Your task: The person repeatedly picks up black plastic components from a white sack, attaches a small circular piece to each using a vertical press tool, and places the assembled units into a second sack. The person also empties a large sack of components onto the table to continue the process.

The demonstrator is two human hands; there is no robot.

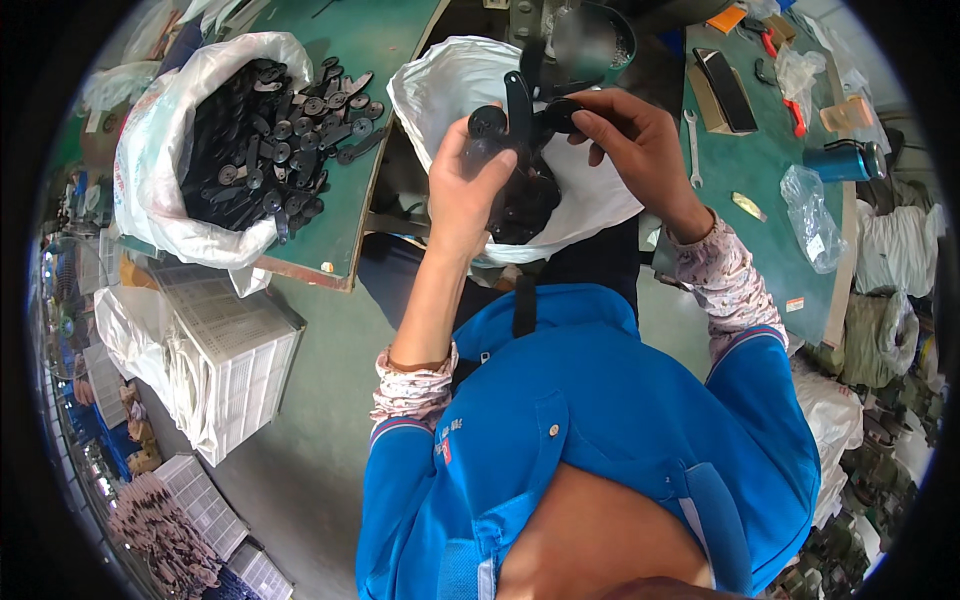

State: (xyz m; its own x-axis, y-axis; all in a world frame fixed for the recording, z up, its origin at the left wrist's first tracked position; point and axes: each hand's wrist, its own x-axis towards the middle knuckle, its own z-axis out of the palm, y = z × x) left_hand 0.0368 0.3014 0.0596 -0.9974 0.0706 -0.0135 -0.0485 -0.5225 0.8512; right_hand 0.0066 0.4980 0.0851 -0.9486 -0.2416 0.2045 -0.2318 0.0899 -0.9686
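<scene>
My left hand (468, 185) is closed round several black round-ended parts, their flat arms pointing up between thumb and fingers. A black disc-shaped end (487, 122) shows at its fingertips. To its right, my right hand (632, 145) pinches another black round-ended part (562, 115) between thumb and fingers, close to the ones in my left. Both hands are over a white sack (430, 85) with its mouth wide open. More dark parts (527, 205) lie inside it, partly hidden by my hands.
On the left green table (345, 215), a white bag (150, 180) spills black parts (300, 130). The right green table (740, 270) holds a wrench (693, 148), a phone (727, 90), a blue cylinder (845, 161) and clear plastic (812, 220). Machine parts (590, 45) stand beyond the sack. White crates (230, 350) are lower left.
</scene>
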